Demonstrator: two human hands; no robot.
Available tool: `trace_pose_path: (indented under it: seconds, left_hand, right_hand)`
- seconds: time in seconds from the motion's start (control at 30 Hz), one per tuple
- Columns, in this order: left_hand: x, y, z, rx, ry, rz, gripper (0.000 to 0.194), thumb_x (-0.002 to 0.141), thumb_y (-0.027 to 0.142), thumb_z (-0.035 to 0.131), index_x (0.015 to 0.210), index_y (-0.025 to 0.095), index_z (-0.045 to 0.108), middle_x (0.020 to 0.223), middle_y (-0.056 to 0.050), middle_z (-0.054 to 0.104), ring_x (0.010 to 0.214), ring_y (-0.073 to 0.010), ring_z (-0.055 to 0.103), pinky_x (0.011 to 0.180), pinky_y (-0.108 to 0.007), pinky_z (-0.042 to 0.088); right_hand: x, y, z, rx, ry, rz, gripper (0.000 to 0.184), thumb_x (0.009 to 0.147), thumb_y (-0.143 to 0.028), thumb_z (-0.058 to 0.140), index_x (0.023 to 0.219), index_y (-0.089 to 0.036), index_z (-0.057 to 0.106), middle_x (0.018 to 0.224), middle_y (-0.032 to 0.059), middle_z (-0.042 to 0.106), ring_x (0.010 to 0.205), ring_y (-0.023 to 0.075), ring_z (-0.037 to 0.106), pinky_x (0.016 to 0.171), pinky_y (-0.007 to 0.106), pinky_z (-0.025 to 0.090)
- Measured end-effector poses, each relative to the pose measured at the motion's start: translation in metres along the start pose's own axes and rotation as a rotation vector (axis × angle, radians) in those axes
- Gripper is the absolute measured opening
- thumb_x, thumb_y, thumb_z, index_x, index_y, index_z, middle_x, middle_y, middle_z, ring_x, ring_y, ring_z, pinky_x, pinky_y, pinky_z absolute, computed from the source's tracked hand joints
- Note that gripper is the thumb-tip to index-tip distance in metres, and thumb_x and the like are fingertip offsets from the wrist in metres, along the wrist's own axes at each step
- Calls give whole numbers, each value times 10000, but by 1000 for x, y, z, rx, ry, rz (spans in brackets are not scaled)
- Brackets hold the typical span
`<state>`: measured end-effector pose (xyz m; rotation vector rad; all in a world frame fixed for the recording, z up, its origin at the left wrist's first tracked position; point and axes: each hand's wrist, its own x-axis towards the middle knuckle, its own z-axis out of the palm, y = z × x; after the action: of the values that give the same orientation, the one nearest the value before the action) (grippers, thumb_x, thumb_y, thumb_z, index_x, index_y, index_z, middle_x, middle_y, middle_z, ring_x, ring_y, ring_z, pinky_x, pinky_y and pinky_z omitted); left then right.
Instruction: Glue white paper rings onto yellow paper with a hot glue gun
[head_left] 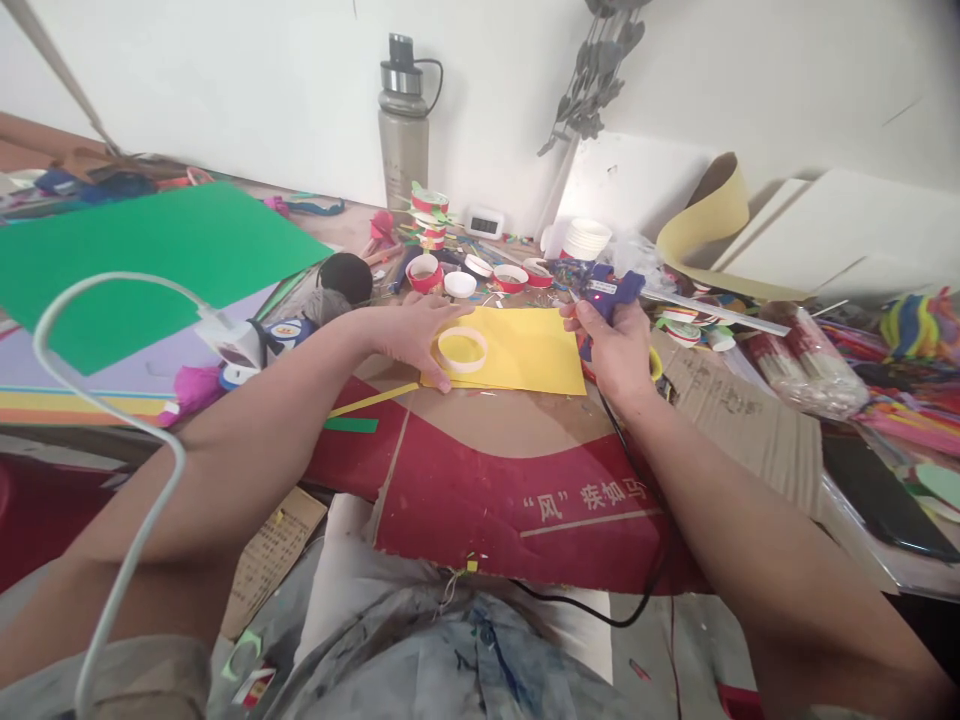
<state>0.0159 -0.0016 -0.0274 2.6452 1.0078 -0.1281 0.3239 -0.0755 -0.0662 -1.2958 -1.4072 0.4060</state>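
My left hand (417, 340) lies on the left end of a yellow paper sheet (532, 350), fingers and thumb spread apart. Between the thumb and fingertips, at its right side, a pale paper ring (482, 355) rests on the sheet; whether the fingers touch the ring I cannot tell. To the right of the sheet, my right hand (619, 345) is closed around a blue glue gun (619, 288) with a small red light. Its nozzle points left over the sheet's far right corner, and a black cord runs down from it. Beneath the sheet is a red and brown cardboard (480, 500).
Behind the sheet stand several red and white paper rings (510, 278), stacked paper cups (585, 238) and a grey bottle (403, 140). Green paper (150, 260) and a white cable (172, 460) are at left. Corrugated cardboard (742, 420) and a phone (889, 495) lie right.
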Motion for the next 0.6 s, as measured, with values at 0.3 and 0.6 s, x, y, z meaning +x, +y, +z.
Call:
trace_pose_path:
  seconds: [0.3, 0.6]
  left_hand:
    - [-5, 4, 2, -68, -24, 14, 1534, 560, 789, 874, 1791, 290, 106, 1778, -191, 311, 1633, -498, 263, 1327, -581, 224]
    - [-3, 15, -7, -348, 163, 82, 794, 766, 697, 827, 1409, 243, 727, 1373, -113, 680, 1205, -295, 629, 1068, -397, 476]
  right_hand:
    - [-27, -35, 9, 201, -135, 99, 427, 859, -637, 778, 1013, -263, 640, 955, 37, 801, 731, 182, 712, 696, 350, 608]
    - [-33, -51, 6, 134, -91, 91, 387, 911, -636, 727, 961, -259, 655, 978, 67, 812, 704, 193, 698, 713, 380, 603]
